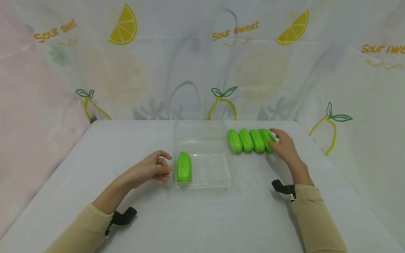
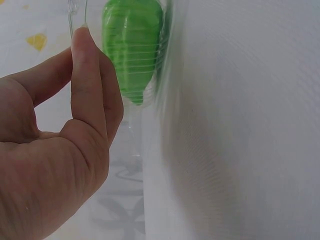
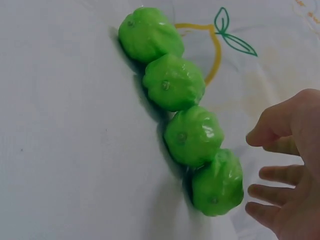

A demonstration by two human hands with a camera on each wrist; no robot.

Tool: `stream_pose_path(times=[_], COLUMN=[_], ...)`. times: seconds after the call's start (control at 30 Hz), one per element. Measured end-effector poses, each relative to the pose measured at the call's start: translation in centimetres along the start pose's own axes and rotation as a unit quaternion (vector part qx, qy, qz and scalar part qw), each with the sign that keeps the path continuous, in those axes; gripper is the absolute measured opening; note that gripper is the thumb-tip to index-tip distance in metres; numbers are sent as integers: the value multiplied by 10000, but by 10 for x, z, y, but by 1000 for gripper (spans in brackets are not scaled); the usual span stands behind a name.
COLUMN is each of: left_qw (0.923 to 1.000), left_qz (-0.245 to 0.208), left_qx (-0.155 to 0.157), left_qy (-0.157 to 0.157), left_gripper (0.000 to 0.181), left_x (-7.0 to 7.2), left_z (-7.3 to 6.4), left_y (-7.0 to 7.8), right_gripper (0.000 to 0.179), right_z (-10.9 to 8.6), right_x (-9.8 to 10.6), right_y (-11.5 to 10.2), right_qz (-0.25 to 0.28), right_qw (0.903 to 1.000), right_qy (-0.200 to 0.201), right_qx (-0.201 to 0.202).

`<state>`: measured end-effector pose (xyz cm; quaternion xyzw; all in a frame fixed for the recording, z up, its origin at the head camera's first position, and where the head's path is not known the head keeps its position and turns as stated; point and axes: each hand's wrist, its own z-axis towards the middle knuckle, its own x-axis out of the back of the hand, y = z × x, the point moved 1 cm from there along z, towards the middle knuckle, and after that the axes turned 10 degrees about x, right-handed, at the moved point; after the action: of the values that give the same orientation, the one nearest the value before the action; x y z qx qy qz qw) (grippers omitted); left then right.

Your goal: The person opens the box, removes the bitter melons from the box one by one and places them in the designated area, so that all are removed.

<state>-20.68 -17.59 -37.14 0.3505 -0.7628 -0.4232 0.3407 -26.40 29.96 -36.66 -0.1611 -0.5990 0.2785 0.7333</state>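
A clear plastic clamshell box (image 1: 211, 169) lies with its lid folded back at the middle of the table. At its left edge, my left hand (image 1: 150, 168) pinches the thin rim between thumb and fingers. A plump, shiny green cucumber-like vegetable (image 1: 184, 167) lies lengthwise in the left end of the box. My right hand (image 1: 285, 146) is at the right end of a row of similar vegetables, thumb and fingers spread about the rightmost vegetable (image 3: 218, 186). In the right wrist view, a gap shows between the fingertips and that vegetable.
The other vegetables of the row (image 1: 246, 140) sit side by side right of the box lid (image 1: 200, 131). A white cloth (image 1: 202, 221) covers the table. Behind stands a curtain (image 1: 177, 70) printed with lemons. Each wrist wears a black camera mount (image 1: 124, 216).
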Motion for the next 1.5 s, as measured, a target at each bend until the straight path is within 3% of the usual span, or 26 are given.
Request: stream_pose_path(times=[0.27, 0.63, 1.23, 1.5], left_qw=[10000, 10000, 10000, 10000], left_qz=[17, 12, -18, -5], left_qx=[-2, -43, -21, -26], left_qy=[11, -6, 18, 6], left_gripper=[59, 59, 58, 58], left_x=[0, -1, 2, 1], left_z=[0, 0, 4, 3], left_y=[1, 1, -5, -2], right_gripper=[59, 56, 55, 54], right_z=[1, -6, -20, -26], right_x=[3, 9, -34, -55], right_y=[-20, -63, -130, -141], right_qz=[-60, 205, 41, 282], right_qw=[9989, 9948, 9784, 9742], right_qy=[106, -240, -901, -1234], right_qx=[459, 966, 1858, 1868])
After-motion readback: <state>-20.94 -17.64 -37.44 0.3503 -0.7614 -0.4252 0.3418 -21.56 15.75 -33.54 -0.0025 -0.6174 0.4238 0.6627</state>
